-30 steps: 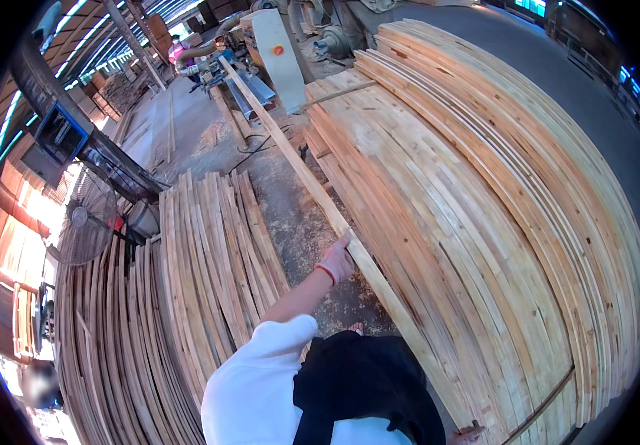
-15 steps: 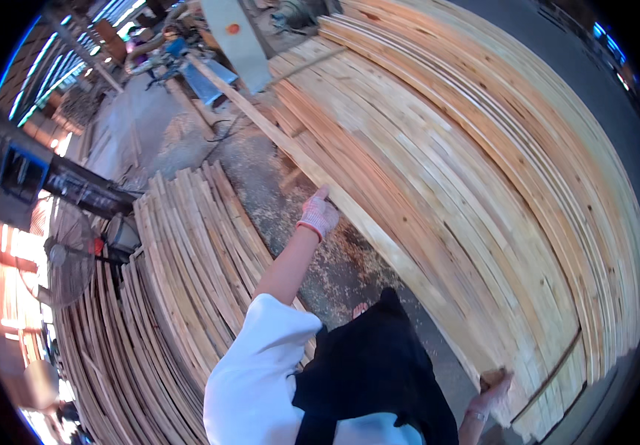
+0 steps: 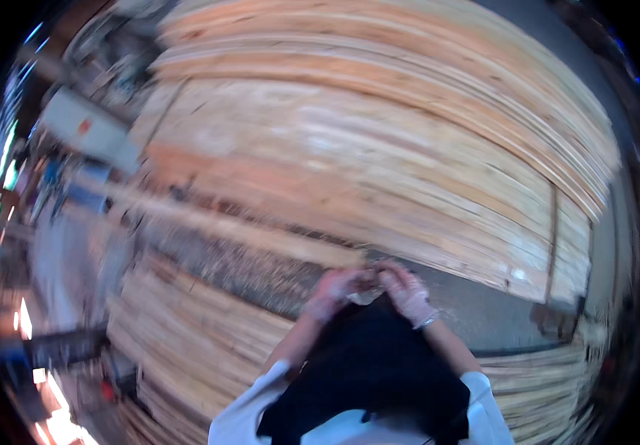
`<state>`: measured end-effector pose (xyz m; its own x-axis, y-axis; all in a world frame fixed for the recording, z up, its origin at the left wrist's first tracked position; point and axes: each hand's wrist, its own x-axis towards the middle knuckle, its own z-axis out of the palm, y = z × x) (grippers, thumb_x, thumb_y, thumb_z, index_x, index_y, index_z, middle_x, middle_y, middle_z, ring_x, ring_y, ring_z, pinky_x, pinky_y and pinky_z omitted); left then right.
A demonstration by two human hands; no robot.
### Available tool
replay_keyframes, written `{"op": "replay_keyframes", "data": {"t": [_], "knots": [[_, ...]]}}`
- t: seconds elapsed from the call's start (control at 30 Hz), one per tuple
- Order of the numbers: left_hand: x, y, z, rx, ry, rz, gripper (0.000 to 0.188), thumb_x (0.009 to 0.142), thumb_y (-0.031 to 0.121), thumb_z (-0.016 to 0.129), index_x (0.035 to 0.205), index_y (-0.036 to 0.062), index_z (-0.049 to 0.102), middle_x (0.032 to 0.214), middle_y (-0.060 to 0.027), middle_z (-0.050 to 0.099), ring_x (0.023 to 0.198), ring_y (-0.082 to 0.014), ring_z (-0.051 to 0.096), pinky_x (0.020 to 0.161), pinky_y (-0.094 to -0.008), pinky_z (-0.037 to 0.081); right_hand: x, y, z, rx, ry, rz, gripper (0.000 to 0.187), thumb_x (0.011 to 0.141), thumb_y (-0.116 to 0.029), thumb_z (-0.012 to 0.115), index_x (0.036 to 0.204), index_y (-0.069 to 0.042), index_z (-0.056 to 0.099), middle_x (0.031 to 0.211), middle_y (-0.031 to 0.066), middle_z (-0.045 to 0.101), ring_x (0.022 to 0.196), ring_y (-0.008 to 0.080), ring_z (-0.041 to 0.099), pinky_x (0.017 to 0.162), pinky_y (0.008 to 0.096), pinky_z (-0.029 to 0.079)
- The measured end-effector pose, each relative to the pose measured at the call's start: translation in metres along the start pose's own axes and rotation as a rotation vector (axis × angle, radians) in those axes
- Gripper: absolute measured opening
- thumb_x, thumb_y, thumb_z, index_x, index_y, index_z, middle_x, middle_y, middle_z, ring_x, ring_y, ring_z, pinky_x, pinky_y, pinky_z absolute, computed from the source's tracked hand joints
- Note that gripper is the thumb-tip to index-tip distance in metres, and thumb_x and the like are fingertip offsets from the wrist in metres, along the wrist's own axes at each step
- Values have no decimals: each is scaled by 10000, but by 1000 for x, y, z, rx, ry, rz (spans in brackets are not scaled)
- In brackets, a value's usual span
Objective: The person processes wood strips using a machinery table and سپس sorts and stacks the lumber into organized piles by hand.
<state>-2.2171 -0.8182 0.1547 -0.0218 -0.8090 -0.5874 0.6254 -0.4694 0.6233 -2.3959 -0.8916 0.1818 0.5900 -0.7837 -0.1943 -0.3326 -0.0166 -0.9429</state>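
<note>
At lower centre, the left hand (image 3: 332,294) and right hand (image 3: 409,296) are held near one end of the plank (image 3: 279,241). Through blur, their grip cannot be told.

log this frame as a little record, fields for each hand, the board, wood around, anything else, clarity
left hand: at the board's near end
right hand: close beside the left
board: slants toward upper left
wood: plank stack beyond it, plank pile lower left
other: pale cabinet, upper left
clarity: motion-blurred, grip unclear
</note>
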Motion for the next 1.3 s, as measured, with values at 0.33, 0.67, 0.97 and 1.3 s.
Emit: {"op": "replay_keyframes", "data": {"t": [0.33,0.67,0.97,1.3], "knots": [[-14,58,-136,-501,575,569,271,852,326,634,976,85,611,778,7,609,659,-135,589,674,-308,522,33,67,-124,-39,-350,535,383,911,-434,526,1112,-121,618,967,5,654,885,104,600,740,263,492],[21,28,-92,-1053,-254,504,482,925,375,455,1361,176,401,1426,-49,390,1303,-217,350,1118,-475,207,312,197,-352,1254,578,354,256,868,-347,584,960,-108,575,872,66,624,767,259,598,745,405,481],[29,-2,-34,-708,686,130,423,920,441,427,1236,162,388,1287,-54,414,1190,-251,382,1023,-496,275,387,250,-418,982,1120,91,220,875,-310,605,887,-96,556,722,40,535,600,170,490,592,354,459],[115,41,-4,-711,660,93,301,904,394,509,871,102,572,890,-33,671,853,-249,635,843,-478,503,272,238,-398,1337,804,270,174,856,-241,586,740,-114,560,548,19,484,479,162,500,453,296,441]]}}
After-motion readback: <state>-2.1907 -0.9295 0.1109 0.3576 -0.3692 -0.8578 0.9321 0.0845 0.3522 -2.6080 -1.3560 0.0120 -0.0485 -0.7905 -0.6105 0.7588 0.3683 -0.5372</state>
